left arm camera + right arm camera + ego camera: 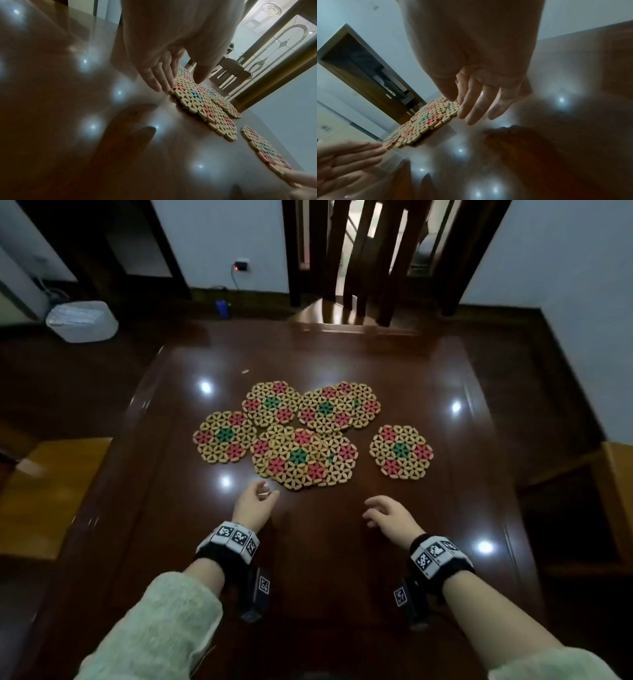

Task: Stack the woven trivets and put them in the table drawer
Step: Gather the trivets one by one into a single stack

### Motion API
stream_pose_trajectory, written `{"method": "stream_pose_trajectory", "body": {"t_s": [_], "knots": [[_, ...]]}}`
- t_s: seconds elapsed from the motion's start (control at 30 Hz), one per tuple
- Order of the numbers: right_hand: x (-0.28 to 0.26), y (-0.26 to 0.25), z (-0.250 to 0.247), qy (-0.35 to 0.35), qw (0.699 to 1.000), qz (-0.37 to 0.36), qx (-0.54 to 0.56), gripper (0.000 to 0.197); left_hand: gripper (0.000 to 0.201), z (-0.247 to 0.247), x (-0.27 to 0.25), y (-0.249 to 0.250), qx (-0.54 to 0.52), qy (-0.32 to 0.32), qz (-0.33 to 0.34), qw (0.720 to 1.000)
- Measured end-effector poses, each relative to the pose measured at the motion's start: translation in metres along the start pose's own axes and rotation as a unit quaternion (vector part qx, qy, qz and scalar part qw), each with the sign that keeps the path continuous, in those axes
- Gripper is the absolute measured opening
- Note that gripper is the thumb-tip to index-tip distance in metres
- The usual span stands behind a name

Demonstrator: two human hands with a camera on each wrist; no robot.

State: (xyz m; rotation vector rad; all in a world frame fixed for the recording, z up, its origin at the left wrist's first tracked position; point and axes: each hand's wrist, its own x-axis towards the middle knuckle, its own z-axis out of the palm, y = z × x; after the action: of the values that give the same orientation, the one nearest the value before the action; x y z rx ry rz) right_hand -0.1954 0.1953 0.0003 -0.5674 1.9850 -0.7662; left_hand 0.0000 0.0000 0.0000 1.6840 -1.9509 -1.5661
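Observation:
Several hexagonal woven trivets, cream with pink and green flowers, lie on the dark glossy table (pixel 308 542). A big one (pixel 301 457) lies nearest me, overlapping others. One small trivet (pixel 224 437) lies at the left, another (pixel 400 451) apart at the right, and more (pixel 337 409) sit behind. My left hand (pixel 255 501) hovers just short of the big trivet's near edge (pixel 197 102), fingers (pixel 159 75) straight, holding nothing. My right hand (pixel 387 515) hovers over bare table, fingers (pixel 476 105) loosely extended and empty. No drawer shows.
A wooden chair (pixel 346 302) stands at the table's far edge. Lighter wooden seats flank the table, one at the left (pixel 51 498) and one at the right (pixel 613 494). A white plastic container (pixel 82 320) sits on the floor at the back left.

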Motion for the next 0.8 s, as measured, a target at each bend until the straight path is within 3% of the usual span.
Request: {"method": "stream_pose_trajectory", "body": {"t_s": [0.23,0.47,0.67,0.8], "knots": [[0.053,-0.064,0.014,0.008,1.0,-0.019,0.013,0.048,0.068,0.001,0.042,0.026,-0.008,0.009,-0.023,1.0],[0.083,-0.083,0.03,-0.027,0.992,0.002,0.126,0.058,0.064,0.006,0.071,0.026,-0.079,0.027,-0.03,0.996],[0.095,-0.082,0.033,0.008,0.977,0.043,0.208,0.045,0.052,0.004,0.078,0.022,-0.133,-0.001,-0.047,0.99],[0.093,-0.083,0.039,-0.009,0.969,0.07,0.235,0.043,0.019,0.004,0.072,0.02,-0.151,-0.037,-0.031,0.987]]}}
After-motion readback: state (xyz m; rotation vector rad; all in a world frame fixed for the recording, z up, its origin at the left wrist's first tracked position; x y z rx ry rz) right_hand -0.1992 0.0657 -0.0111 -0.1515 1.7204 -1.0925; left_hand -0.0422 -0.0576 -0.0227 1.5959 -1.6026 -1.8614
